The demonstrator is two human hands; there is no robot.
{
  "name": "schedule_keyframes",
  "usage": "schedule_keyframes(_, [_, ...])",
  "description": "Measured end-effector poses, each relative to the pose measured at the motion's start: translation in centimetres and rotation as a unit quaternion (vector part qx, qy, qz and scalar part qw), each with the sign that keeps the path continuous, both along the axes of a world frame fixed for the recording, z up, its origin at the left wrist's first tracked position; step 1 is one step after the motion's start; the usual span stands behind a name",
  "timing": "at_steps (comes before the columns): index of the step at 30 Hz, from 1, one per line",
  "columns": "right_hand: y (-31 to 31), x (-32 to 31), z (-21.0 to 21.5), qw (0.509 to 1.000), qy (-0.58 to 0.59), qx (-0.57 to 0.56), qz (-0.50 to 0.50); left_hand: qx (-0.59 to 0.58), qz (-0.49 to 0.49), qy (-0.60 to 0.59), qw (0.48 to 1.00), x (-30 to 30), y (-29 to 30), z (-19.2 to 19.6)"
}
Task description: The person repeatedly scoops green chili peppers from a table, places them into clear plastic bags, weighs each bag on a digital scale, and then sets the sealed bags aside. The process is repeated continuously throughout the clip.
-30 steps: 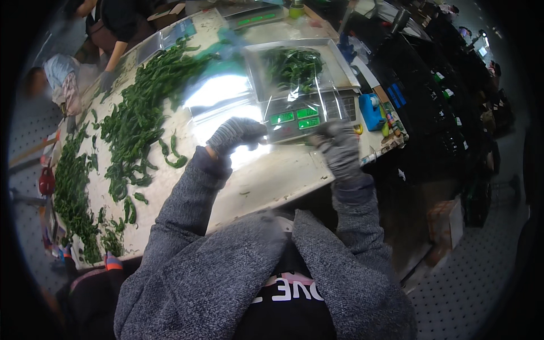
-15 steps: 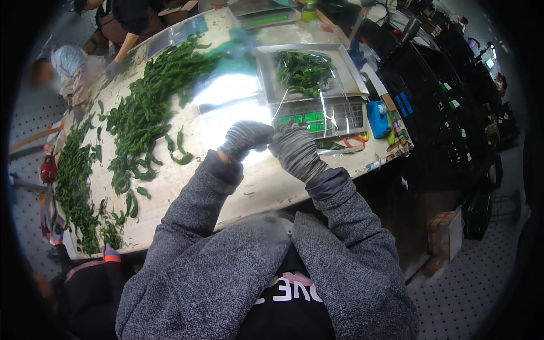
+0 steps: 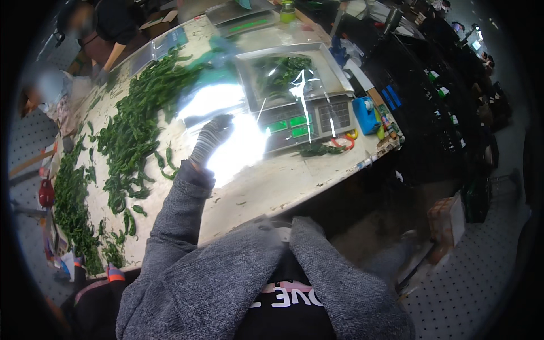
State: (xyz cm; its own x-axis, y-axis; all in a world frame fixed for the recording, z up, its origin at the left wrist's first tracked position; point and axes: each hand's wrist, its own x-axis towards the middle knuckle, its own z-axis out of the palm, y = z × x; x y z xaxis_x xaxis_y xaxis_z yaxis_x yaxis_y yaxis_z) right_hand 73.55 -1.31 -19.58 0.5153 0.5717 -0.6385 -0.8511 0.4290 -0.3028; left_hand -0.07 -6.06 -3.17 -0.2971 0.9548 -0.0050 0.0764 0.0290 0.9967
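My left hand (image 3: 211, 137), in a grey striped knit glove, is closed on a clear plastic bag (image 3: 235, 148). Strong white glare washes out much of the film, which spreads toward the scale. Low at my right side, away from the table, my right hand (image 3: 409, 237) is a motion blur and its fingers cannot be made out. A digital scale (image 3: 338, 116) with green displays stands ahead, just right of my left hand. On its metal tray (image 3: 339, 76) lies a heap of green peppers (image 3: 286, 71), seen through shiny film.
Long piles of green peppers (image 3: 131, 127) cover the table's left (image 3: 249, 207). A blue tape dispenser (image 3: 366, 116) sits right of the scale. Another scale (image 3: 241, 24) stands at the back. Dark crates (image 3: 408, 113) stack up right. Co-workers' arms (image 3: 115, 55) reach in at far left.
My right hand has left the bag and swung down to my right side. My left hand stays up by the glare. The view has shifted slightly.
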Motion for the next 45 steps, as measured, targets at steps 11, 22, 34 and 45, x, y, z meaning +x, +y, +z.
schedule_keyframes(11, [10.0, -33.4, 9.9, 0.607, -0.657, 0.062, 0.442, 0.292, -0.093, 0.650, 0.695, 2.1, 4.9, 1.4])
schedule_keyframes(22, [12.2, -44.3, 21.5, 0.488, -0.572, 0.411, 0.515, 0.206, -0.106, 0.059, 0.971, 1.3, 2.2, 4.2])
schedule_keyframes(34, [29.1, -52.6, 13.0, -0.075, -0.923, -0.007, 0.376, -0.109, -0.039, 0.658, 0.744, -3.4, 19.4, 0.9])
schedule_keyframes(45, [25.6, -52.2, 17.9, -0.297, -0.871, 0.084, 0.383, 0.184, -0.099, 0.629, 0.749, 1.6, 19.5, 6.2])
